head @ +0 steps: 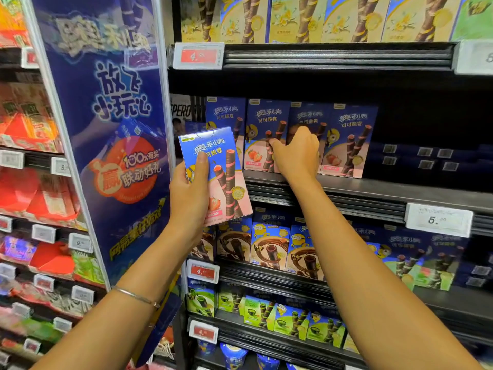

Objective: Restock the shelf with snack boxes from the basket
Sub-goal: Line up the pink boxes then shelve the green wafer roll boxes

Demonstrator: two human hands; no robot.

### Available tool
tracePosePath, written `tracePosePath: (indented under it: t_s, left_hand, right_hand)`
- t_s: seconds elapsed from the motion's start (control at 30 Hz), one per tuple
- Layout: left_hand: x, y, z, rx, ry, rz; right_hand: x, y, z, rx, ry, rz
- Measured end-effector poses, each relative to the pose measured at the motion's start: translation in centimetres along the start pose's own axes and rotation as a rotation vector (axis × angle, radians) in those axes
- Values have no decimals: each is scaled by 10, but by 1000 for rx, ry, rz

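My left hand [190, 186] grips a blue and pink strawberry snack box [219, 166], tilted, in front of the middle shelf [373, 188]. Several matching boxes stand upright in a row on that shelf. My right hand [296, 153] reaches into the row and its curled fingers hold the third box [306, 117] from the left, with the thumb against the second box [266, 121]. A further box [352, 129] stands just right of my hand. The basket is out of view.
The middle shelf is dark and bare to the right of the row, with flat dark boxes [426, 157] further back. Yellow boxes [293, 20] fill the shelf above, brown and green ones [269, 247] the shelves below. A blue promo panel [112, 116] stands at left.
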State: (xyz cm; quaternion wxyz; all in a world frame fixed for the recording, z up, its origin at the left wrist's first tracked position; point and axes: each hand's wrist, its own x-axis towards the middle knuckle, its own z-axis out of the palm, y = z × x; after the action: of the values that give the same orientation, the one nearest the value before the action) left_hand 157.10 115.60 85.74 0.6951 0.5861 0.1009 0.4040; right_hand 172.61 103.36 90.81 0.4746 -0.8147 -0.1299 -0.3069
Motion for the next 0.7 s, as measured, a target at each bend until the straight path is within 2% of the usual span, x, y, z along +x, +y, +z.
tracePosePath:
  t_s: [0.27, 0.37, 0.47, 0.57, 0.7]
  left_hand:
    - [-3, 1, 4, 8, -17, 6]
    - [-5, 4, 5, -6, -19, 11]
    - [-7, 7, 12, -39, -51, 17]
    - [-8, 12, 23, -68, -74, 31]
    - [-8, 15, 38, -88, -108, 47]
  right_hand:
    - [-3, 1, -8, -1, -17, 24]
    - [-22, -3, -26, 179, 1, -18]
    - [-54, -13, -44, 482, -173, -89]
    - [-75, -21, -56, 511, -379, -104]
    - [-74, -20, -72, 402, -339, -116]
